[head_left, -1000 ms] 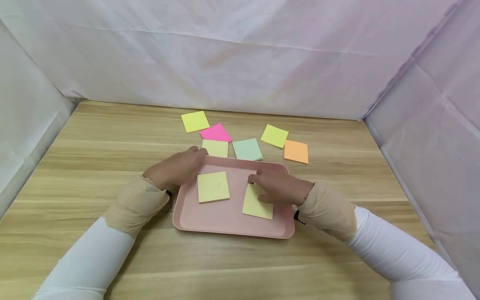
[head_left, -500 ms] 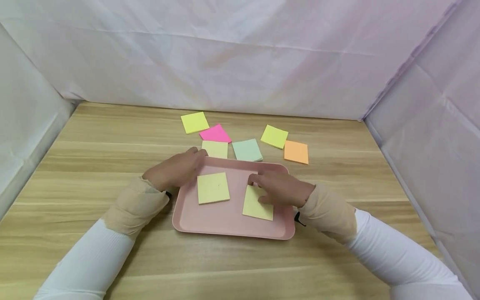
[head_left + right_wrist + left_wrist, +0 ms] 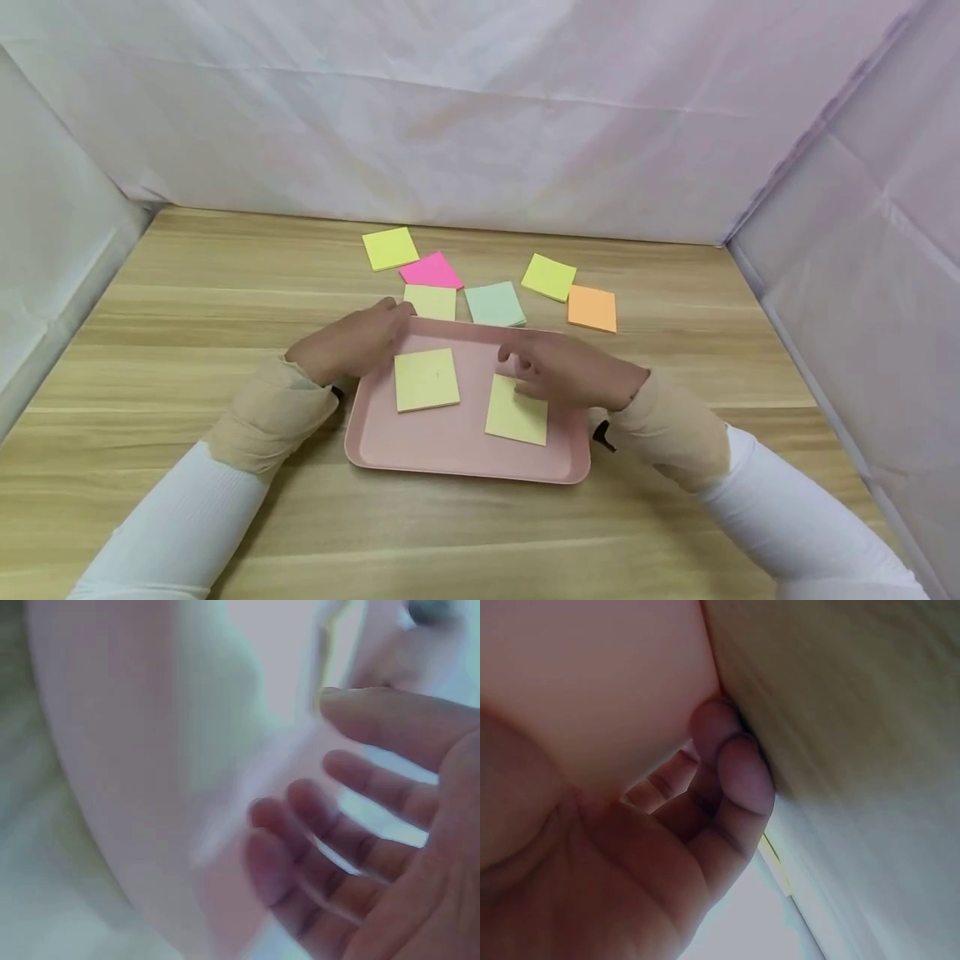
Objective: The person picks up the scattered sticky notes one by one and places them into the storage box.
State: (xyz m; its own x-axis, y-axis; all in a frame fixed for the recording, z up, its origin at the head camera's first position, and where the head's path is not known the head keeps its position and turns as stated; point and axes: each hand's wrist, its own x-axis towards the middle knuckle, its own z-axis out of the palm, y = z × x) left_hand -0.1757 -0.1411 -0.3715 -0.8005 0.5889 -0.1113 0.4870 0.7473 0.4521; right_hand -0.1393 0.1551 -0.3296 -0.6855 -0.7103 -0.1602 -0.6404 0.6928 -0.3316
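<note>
A pink tray (image 3: 427,454) lies on the wooden table with two pale yellow sticky note pads inside, a left pad (image 3: 426,380) and a right pad (image 3: 516,421). At the tray's far left corner my left hand (image 3: 352,340) grips the rim. In the left wrist view its fingers (image 3: 742,776) curl against the outside of the tray wall (image 3: 630,667). My right hand (image 3: 573,371) hovers over the right pad's far end, holding nothing. The right wrist view shows its thumb (image 3: 397,720) and fingers (image 3: 322,806) spread loosely apart above the tray.
Behind the tray lie more sticky note pads: a yellow pad (image 3: 391,248), a pink pad (image 3: 432,271), a pale yellow pad (image 3: 431,301), a green pad (image 3: 495,303), another yellow pad (image 3: 549,277) and an orange pad (image 3: 592,308). White cloth walls (image 3: 450,125) enclose the table.
My right hand has loosened its fingers from the right pad and shifted slightly rightward. The pad stays in the tray. My left hand keeps its place on the rim.
</note>
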